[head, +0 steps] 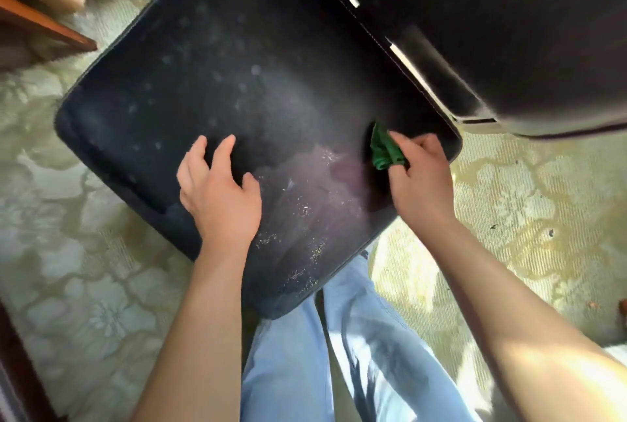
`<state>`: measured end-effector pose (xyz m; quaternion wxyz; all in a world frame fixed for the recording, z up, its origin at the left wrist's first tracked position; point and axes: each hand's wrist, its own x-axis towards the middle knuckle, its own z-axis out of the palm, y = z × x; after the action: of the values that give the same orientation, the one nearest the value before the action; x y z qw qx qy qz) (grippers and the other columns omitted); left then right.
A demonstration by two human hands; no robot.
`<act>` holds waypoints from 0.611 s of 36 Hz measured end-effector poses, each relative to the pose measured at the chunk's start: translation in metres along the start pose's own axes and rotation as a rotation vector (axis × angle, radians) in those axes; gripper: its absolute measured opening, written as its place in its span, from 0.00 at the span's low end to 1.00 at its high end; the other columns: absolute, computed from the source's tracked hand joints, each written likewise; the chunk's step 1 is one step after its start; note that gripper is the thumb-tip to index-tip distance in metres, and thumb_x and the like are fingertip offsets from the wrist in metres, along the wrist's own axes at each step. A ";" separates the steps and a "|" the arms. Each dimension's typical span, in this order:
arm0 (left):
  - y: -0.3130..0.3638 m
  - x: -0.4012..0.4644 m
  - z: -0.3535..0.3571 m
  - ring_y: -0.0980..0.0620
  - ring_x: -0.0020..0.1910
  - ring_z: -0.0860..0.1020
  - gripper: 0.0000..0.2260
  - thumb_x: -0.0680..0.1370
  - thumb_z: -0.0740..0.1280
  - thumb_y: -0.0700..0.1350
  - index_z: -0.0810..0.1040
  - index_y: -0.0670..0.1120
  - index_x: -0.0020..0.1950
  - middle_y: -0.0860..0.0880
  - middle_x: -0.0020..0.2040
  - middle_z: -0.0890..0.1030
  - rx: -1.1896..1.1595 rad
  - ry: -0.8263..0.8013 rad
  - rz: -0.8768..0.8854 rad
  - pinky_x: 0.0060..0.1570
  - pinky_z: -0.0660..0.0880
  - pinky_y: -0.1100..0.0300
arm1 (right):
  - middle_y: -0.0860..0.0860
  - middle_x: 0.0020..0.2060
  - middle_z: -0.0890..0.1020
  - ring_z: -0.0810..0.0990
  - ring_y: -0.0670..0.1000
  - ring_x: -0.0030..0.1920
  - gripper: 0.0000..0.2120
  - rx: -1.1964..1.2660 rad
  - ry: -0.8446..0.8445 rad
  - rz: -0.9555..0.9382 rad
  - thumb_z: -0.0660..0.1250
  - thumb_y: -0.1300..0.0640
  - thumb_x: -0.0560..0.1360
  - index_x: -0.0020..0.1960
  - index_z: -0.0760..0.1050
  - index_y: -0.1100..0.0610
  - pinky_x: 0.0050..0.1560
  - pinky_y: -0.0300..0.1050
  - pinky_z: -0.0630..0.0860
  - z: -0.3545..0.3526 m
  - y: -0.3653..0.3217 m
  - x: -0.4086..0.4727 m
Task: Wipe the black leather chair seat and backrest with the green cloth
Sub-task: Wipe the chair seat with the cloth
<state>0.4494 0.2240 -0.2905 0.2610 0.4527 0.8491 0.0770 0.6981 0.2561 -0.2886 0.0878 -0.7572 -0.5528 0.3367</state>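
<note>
Our right hand (pixel 419 177) has the crumpled green cloth (pixel 385 148) bunched in its fingers, pressed onto the seat (pixel 210 82) near the back corner, under the smooth black backrest (pixel 509 21). Left hand (pixel 220 191) rests fingers-spread on the dusty, crumb-speckled leather. Pale floral carpet (pixel 84 286) underneath.
</note>
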 end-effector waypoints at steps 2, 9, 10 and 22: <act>-0.012 -0.010 -0.003 0.45 0.78 0.57 0.24 0.78 0.68 0.43 0.71 0.55 0.74 0.50 0.79 0.61 -0.026 0.021 -0.077 0.72 0.61 0.37 | 0.46 0.54 0.69 0.72 0.46 0.53 0.25 0.010 -0.001 0.004 0.60 0.62 0.74 0.70 0.72 0.49 0.54 0.37 0.66 0.002 0.001 0.002; -0.052 -0.033 0.001 0.40 0.75 0.59 0.28 0.77 0.67 0.43 0.66 0.59 0.75 0.49 0.80 0.56 -0.181 0.117 -0.421 0.70 0.65 0.37 | 0.52 0.57 0.70 0.74 0.51 0.51 0.26 -0.084 0.024 -0.028 0.59 0.62 0.75 0.72 0.70 0.49 0.56 0.39 0.68 0.019 -0.011 0.008; -0.056 -0.035 0.004 0.38 0.74 0.60 0.29 0.77 0.67 0.42 0.66 0.58 0.76 0.48 0.80 0.56 -0.222 0.114 -0.446 0.71 0.65 0.41 | 0.53 0.57 0.70 0.75 0.53 0.51 0.26 -0.099 0.022 -0.035 0.59 0.62 0.75 0.72 0.70 0.49 0.57 0.41 0.69 0.021 -0.013 0.009; -0.070 -0.040 0.015 0.41 0.73 0.59 0.29 0.78 0.66 0.43 0.64 0.59 0.77 0.51 0.81 0.54 -0.240 0.098 -0.398 0.62 0.68 0.52 | 0.53 0.52 0.71 0.74 0.59 0.49 0.28 -0.219 -0.202 -0.381 0.59 0.65 0.71 0.69 0.73 0.48 0.47 0.54 0.77 0.078 -0.052 -0.022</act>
<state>0.4247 0.1495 -0.3136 0.2812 0.2376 0.9182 0.1464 0.6069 0.2374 -0.3122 0.0115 -0.6066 -0.7250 0.3261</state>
